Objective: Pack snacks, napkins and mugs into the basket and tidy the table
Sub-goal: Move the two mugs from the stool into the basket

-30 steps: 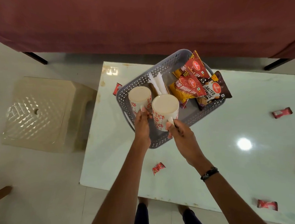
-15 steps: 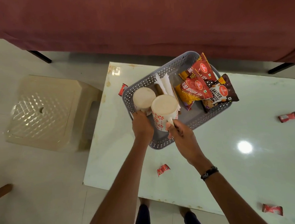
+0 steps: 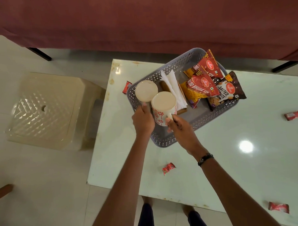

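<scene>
My right hand (image 3: 178, 128) has its fingers curled round the handle of the near mug (image 3: 163, 108), a white one with red flowers, and holds it upright over the near-left part of the grey basket (image 3: 163, 141). My left hand (image 3: 142, 120) grips the handle of the far mug (image 3: 146, 90), which sits at about ten o'clock from the near mug, touching or almost touching it, low in the basket's left corner; I cannot tell whether its base is down on the basket floor. At two o'clock from the mugs, white napkins (image 3: 171, 84) lean in the middle of the basket, and past them at three o'clock lie the snack packets: a yellow-and-red sev packet (image 3: 197, 88), a red packet (image 3: 209, 65) behind it, and a dark salted peanuts packet (image 3: 229, 90) hanging over the right rim. The basket sits on the pale table (image 3: 223, 152). Small red wrappers lie about on the table: one at six o'clock from the basket (image 3: 168, 168), one just beside its left corner (image 3: 126, 86), one at the right edge (image 3: 294, 115), one at four o'clock near the table's front (image 3: 278, 207). A beige plastic stool (image 3: 47, 110) stands on the floor at nine o'clock.
</scene>
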Available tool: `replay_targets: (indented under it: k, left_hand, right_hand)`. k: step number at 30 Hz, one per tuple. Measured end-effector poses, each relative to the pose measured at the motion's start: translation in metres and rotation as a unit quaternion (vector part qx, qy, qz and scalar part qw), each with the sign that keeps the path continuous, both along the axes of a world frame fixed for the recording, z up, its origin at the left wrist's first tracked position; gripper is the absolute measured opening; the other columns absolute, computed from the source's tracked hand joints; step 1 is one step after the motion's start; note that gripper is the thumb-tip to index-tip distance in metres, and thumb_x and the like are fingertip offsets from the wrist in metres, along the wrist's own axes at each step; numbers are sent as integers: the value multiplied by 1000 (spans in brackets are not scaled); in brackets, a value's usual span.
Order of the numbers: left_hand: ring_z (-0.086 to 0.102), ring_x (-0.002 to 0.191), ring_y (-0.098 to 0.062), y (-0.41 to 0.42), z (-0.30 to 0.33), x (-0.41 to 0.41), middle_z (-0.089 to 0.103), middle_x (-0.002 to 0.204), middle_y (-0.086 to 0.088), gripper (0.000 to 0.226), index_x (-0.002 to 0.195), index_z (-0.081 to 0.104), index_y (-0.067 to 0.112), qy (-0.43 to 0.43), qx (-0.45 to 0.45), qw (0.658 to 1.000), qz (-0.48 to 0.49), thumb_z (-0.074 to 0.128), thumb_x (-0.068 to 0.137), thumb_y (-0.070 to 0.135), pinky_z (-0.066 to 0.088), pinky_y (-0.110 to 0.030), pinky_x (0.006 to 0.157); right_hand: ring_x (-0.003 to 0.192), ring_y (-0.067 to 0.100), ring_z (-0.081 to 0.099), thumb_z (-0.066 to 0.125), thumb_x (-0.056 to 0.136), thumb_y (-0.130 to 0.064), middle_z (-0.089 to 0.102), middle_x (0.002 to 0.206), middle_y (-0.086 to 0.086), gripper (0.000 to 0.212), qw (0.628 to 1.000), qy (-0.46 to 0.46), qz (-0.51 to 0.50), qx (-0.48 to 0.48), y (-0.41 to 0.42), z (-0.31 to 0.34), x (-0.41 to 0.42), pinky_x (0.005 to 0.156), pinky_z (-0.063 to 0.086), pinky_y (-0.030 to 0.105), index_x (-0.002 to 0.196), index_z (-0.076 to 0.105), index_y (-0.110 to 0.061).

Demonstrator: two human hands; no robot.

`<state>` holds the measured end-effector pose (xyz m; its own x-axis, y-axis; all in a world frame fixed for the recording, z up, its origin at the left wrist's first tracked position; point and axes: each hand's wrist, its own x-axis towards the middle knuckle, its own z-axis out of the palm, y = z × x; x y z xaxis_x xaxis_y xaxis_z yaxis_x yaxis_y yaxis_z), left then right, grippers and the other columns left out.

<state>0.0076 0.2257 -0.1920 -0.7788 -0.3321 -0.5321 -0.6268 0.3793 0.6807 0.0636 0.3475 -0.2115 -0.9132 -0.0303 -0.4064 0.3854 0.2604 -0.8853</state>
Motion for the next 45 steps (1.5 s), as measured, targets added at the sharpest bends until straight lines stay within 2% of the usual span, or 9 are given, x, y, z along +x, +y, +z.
replay_targets:
  k: [4, 9, 14, 20, 25, 33, 38, 42, 45]
  left_hand:
    - [62, 107, -37, 3, 7, 13, 66, 113, -20, 43, 107, 62, 3, 0, 65, 998, -8, 43, 95, 40, 51, -52, 93]
    - [59, 112, -32, 5, 5, 22, 63, 123, -15, 29, 116, 60, 2, 35, 9, 999, -37, 52, 90, 12, 55, -51, 88]
    - [56, 119, -30, 9, 2, 38, 60, 130, -13, 37, 129, 54, 6, 55, -32, 996, -66, 51, 92, 7, 54, -50, 91]
    - [57, 119, -30, 14, 1, 45, 60, 130, -12, 38, 129, 55, 7, 55, -65, 994, -61, 51, 91, 6, 53, -49, 93]
    - [57, 119, -31, 20, 0, 52, 60, 131, -13, 39, 130, 55, 6, 57, -59, 995, -48, 54, 91, 8, 53, -51, 93]
    - [55, 121, -31, 20, 4, 53, 59, 133, -13, 40, 132, 51, 6, 53, -89, 992, -71, 53, 92, 11, 48, -46, 100]
    - [51, 124, -28, 28, 12, 66, 55, 134, -12, 38, 130, 48, 6, 116, -115, 986, -40, 49, 93, 12, 47, -41, 100]
    - [52, 121, -29, 55, 25, 87, 57, 128, -15, 32, 121, 54, 3, 190, -105, 975, -54, 49, 90, 1, 49, -39, 98]
    - [56, 112, -24, 89, 35, 101, 62, 119, -13, 27, 114, 58, 3, 207, -88, 969, -103, 49, 88, -1, 43, -20, 91]
  right_hand:
    - [65, -1, 55, 45, 99, -25, 58, 74, -1, 22, 999, -12, 39, 19, 7, -11, 6, 62, 43, 15, 96, 58, -7]
    - [80, 21, 62, 48, 98, -18, 65, 88, 14, 23, 992, 9, 109, 69, 10, -15, 4, 69, 49, 29, 99, 59, 2]
    - [104, 27, 56, 50, 96, -11, 59, 119, 20, 27, 974, 4, 159, 161, 1, -18, 1, 83, 49, 26, 115, 60, 6]
    - [100, 33, 64, 43, 99, -18, 66, 109, 21, 32, 919, -44, 241, 307, -1, -14, -3, 83, 51, 34, 111, 61, 5]
    - [98, 33, 64, 44, 99, -17, 66, 108, 21, 29, 911, -48, 232, 337, 1, -9, 0, 81, 50, 34, 109, 60, 5]
    - [110, 29, 58, 41, 100, -16, 60, 120, 18, 31, 905, -8, 260, 336, 4, -5, 8, 93, 49, 35, 122, 56, 1]
    - [109, 23, 53, 43, 97, -9, 61, 116, 13, 28, 906, 116, 218, 343, 30, 6, 28, 93, 47, 29, 118, 59, -3]
    - [104, 26, 59, 44, 96, -7, 63, 113, 13, 23, 956, 123, 65, 259, 65, 22, 50, 89, 45, 26, 110, 62, -3]
    - [106, 23, 61, 47, 96, -8, 63, 118, 11, 25, 967, 108, 22, 229, 96, 36, 66, 93, 46, 25, 115, 63, -5]
